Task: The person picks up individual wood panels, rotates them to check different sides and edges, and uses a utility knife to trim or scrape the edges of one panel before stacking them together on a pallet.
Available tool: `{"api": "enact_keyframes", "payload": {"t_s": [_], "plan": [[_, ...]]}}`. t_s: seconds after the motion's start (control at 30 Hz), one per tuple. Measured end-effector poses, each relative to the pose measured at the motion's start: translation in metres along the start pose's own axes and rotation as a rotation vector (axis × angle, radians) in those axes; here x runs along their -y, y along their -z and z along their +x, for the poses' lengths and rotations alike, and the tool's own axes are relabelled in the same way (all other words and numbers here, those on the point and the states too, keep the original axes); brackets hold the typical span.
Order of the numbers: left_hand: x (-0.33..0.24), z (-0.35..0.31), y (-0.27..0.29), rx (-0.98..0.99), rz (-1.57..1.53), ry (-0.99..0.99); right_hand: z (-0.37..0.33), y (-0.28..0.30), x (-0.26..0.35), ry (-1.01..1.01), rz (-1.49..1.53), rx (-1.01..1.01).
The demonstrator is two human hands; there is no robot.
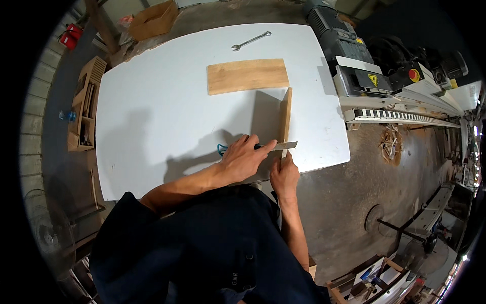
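My left hand (244, 158) is closed around the handle of a flat metal-bladed hand tool (287, 146); a teal loop shows behind the hand. The blade points right and lies across the near end of a narrow wooden board (287, 114) standing on its long edge. Whether it is a file or a scraper I cannot tell. My right hand (285, 177) grips that board's near end at the table's front edge, just below the blade. Beyond, a second wooden board (248, 76) lies flat, its right end close to the standing board's far end.
The white tabletop (136, 137) also bears a combination wrench (251, 41) at the back. Right of it stands a machine (374, 81) with a motor, a red button and a rail. A wooden shelf unit (83, 109) is at the left, a cardboard box (152, 21) behind.
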State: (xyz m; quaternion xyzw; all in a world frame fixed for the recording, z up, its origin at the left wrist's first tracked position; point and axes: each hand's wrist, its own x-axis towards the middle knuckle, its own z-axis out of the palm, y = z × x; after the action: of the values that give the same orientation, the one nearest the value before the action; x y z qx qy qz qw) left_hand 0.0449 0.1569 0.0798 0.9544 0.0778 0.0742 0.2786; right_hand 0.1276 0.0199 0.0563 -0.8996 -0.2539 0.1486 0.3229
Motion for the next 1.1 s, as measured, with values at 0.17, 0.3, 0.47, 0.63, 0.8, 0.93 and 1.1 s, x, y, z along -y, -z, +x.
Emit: {"api": "enact_keyframes", "payload": {"t_s": [0.17, 0.3, 0.47, 0.63, 0.8, 0.93, 1.1], "plan": [[-0.002, 0.001, 0.001, -0.015, 0.047, 0.025, -0.001, -0.005, 0.000, 0.015, -0.022, -0.015], [-0.003, 0.005, 0.001, 0.019, 0.047, 0.069, -0.003, -0.006, 0.007, 0.029, -0.072, -0.049], [-0.003, 0.009, -0.003, -0.023, 0.060, 0.050, -0.003, -0.007, 0.006, 0.042, -0.083, -0.063], [-0.001, 0.016, -0.010, -0.047, 0.077, 0.050, -0.005, -0.007, 0.006, 0.051, -0.104, -0.081], [-0.001, 0.024, -0.007, -0.059, 0.060, 0.030, -0.005, -0.009, 0.004, 0.034, -0.125, -0.062], [-0.002, 0.029, -0.006, 0.009, 0.027, 0.078, -0.005, -0.005, 0.006, -0.004, -0.134, -0.014], [0.001, 0.040, 0.007, 0.128, -0.102, 0.092, -0.008, -0.006, 0.003, 0.045, -0.136, -0.057]]}}
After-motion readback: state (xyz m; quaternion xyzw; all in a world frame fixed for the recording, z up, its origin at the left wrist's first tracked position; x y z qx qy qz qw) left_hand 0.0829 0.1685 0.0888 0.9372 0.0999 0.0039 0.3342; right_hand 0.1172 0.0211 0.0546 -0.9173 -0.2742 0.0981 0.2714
